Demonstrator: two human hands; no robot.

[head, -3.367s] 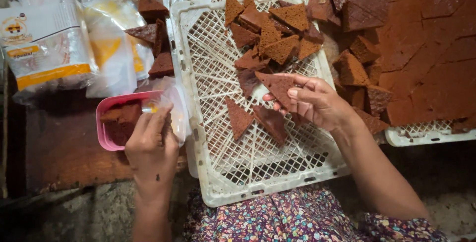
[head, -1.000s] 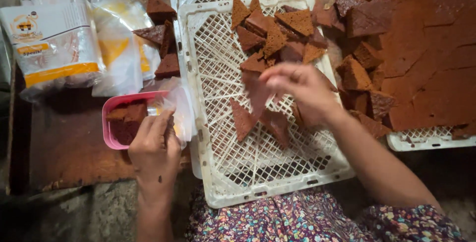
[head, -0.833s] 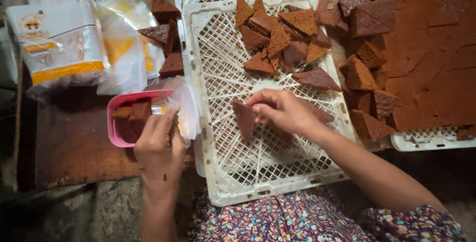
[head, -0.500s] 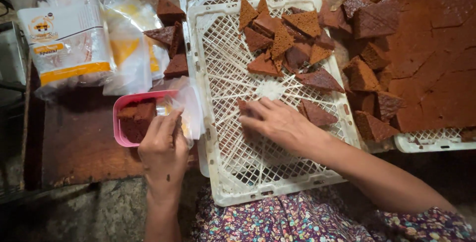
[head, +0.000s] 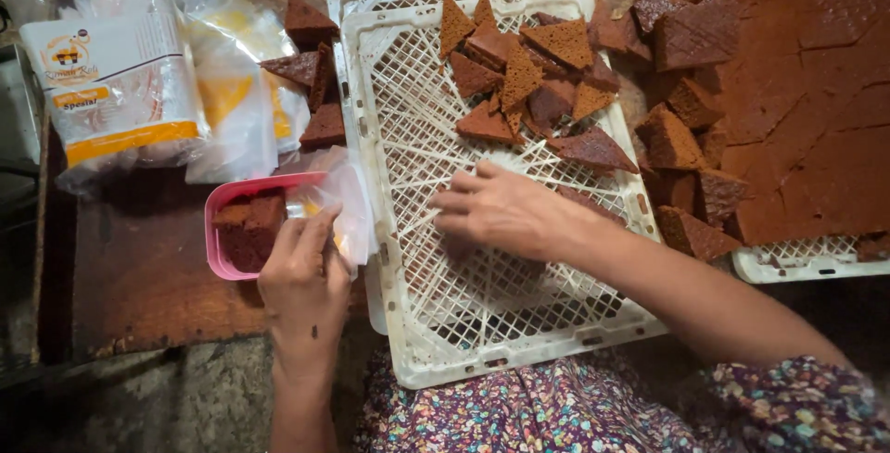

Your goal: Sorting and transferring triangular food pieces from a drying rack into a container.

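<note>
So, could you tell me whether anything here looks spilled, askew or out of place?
A few brown cake pieces lie loose on the wooden table, between the plastic bags and the white crate, outside any tray. Otherwise nothing stands out.

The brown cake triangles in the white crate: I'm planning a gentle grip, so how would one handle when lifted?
The cake triangles look porous, so probably light and soft. Their thin corners may crumble if pinched. Flat faces suggest they won't roll on the crate.
</note>
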